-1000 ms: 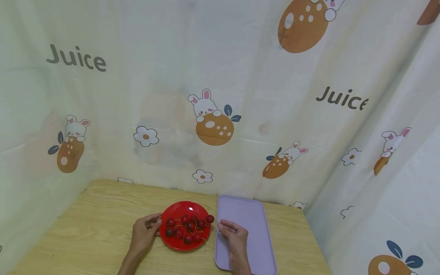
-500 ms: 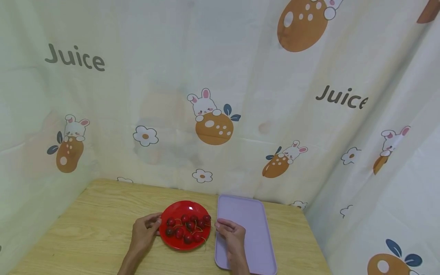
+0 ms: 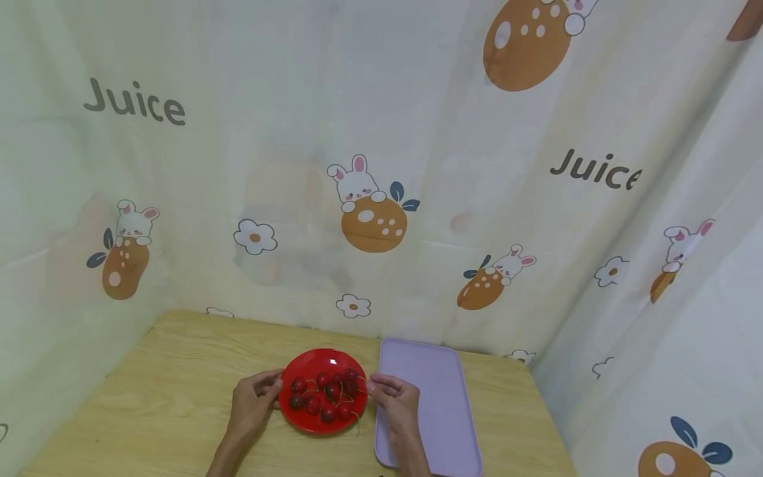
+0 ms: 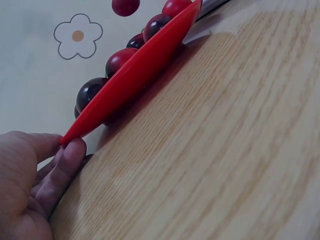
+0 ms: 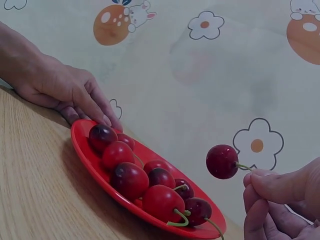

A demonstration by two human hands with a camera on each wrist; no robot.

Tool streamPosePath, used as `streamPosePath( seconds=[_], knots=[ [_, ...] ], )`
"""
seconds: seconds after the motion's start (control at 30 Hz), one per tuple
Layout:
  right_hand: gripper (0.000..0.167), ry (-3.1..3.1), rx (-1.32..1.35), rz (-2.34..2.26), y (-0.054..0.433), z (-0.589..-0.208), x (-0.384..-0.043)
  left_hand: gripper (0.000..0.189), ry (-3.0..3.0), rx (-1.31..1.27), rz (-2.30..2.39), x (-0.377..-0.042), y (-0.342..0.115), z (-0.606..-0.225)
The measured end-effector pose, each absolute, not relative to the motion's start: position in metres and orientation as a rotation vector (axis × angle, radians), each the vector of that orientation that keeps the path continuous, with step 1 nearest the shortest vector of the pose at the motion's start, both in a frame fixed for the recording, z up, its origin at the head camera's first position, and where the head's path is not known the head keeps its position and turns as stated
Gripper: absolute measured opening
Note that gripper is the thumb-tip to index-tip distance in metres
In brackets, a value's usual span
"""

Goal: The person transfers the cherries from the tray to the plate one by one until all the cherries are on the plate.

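Observation:
In the head view my left hand (image 3: pixel 250 404) grips the left rim of a round red plate (image 3: pixel 305 366). Thumb and fingers pinch that rim in the left wrist view, where the plate's underside (image 4: pixel 137 85) sits close over the wood. Several dark red cherries (image 5: pixel 162 202) with green stems lie on the plate. By its thin stem, my right hand (image 3: pixel 398 403) pinches one cherry (image 5: pixel 222 161) between thumb and fingertips. That cherry hangs above the plate's right part, apart from the others in the right wrist view.
A flat lilac tray (image 3: pixel 438 391) lies right of the plate, partly under my right hand and forearm in the head view. Both rest on a light wooden table (image 3: pixel 197 358). A printed curtain (image 3: pixel 286 165) stands behind the table and along its sides.
My right hand has moved left, carrying the cherry from beyond the plate's right rim to over the plate. The left hand stays at the rim.

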State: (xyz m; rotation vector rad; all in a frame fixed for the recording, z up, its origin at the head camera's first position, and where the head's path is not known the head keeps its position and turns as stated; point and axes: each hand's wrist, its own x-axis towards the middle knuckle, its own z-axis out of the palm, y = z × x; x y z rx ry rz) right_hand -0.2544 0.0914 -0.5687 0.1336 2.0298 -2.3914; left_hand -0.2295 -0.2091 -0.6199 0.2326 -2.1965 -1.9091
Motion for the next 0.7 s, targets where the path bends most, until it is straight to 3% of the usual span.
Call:
streamPosePath(
  seconds=[0.7],
  knots=[
    [0.031, 2.020, -0.096, -2.403, 0.063, -0.560, -0.267, 0.031, -2.164, 0.243, -1.929, -0.229, -0.208, -0.619]
  ],
)
